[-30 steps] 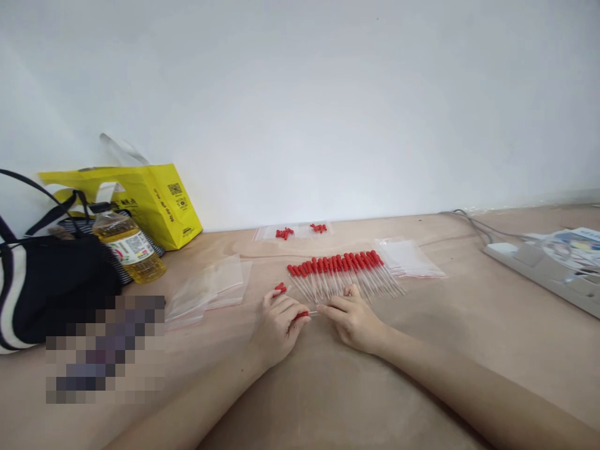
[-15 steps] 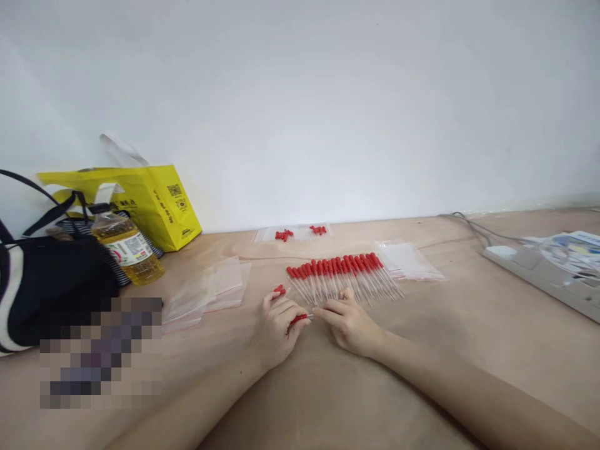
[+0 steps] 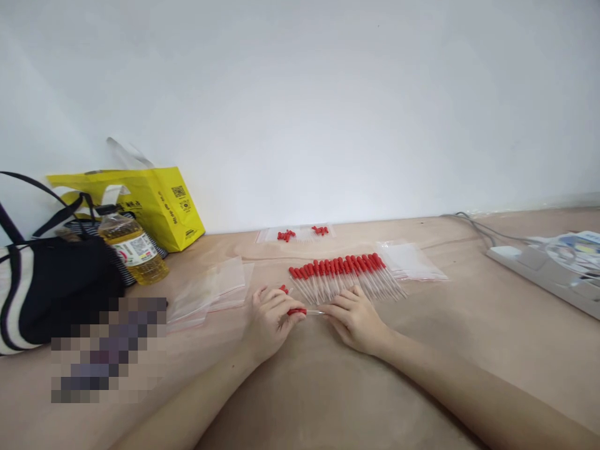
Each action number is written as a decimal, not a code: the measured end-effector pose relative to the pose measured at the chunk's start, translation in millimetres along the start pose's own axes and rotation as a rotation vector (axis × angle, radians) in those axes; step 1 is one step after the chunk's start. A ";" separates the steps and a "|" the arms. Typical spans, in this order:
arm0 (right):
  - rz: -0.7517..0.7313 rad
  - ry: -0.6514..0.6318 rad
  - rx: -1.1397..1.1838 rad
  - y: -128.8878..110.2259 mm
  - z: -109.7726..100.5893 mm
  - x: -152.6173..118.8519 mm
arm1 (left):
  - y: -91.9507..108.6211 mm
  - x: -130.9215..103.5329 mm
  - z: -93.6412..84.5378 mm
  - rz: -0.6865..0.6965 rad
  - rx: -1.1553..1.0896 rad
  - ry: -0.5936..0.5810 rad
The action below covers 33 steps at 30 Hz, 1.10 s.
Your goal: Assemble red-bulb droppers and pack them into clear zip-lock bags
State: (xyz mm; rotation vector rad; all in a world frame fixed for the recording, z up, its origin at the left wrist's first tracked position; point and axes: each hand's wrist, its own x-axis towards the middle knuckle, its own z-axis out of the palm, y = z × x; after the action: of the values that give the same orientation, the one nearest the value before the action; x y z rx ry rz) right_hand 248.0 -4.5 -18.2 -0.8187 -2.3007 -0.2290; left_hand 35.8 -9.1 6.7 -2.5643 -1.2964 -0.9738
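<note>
The left hand (image 3: pixel 269 320) pinches a red bulb (image 3: pixel 297 311) between thumb and fingers. The right hand (image 3: pixel 357 322) grips the far end of a clear tube (image 3: pixel 314 312), which spans the short gap between the two hands and meets the bulb. Insertion depth cannot be determined, as the fingers cover part of the joint.

Caution: if the right hand pushes off-axis, the thin tube may bend or slip out of the bulb's mouth. If the left hand squeezes too hard, the soft-looking bulb may collapse and resist the tube. A shallow fit may let the parts separate once released.

Just beyond the left hand's fingers lie loose red bulbs (image 3: pixel 284 289); whether a finger touches them is unclear. A sideways sweep of that hand may scatter them.

Just beyond the right hand, a row of red-topped tubes (image 3: pixel 344 267) fans across the tabletop (image 3: pixel 290 406). The knuckles sit very near the tube ends, so a forward slip may disorder the row. Clear plastic bags (image 3: pixel 213 289) lie to the left of the left hand; a dragged forearm may shift them.
</note>
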 end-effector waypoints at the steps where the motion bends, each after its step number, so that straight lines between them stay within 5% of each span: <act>1: 0.025 0.013 -0.006 0.9 -0.8 -0.6 | -4.3 0.6 -0.2 -0.019 0.005 0.012; 5: 0.218 0.029 0.020 9.1 -1.2 4.1 | -32.8 2.8 2.2 -0.227 0.018 0.105; 10: 0.508 -0.072 0.017 10.4 10.2 36.2 | -62.0 2.1 12.1 -0.464 -0.127 0.084; 16: 0.652 -0.185 -0.128 -8.4 32.6 73.6 | -57.4 0.2 15.0 -0.450 -0.090 0.043; 26: 0.683 -0.292 -0.211 -10.5 39.6 78.8 | -49.9 3.8 16.4 -0.376 0.031 -0.007; 33: 0.497 -0.215 -0.186 -15.2 38.8 76.4 | -41.7 13.9 18.8 -0.202 0.048 -0.093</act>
State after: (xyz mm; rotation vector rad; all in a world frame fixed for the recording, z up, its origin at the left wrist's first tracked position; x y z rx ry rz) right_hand 173.8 35.7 3.1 -1.5413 -2.2028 -0.1354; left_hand 19.6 33.5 -7.6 -2.5081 -1.6089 -0.8508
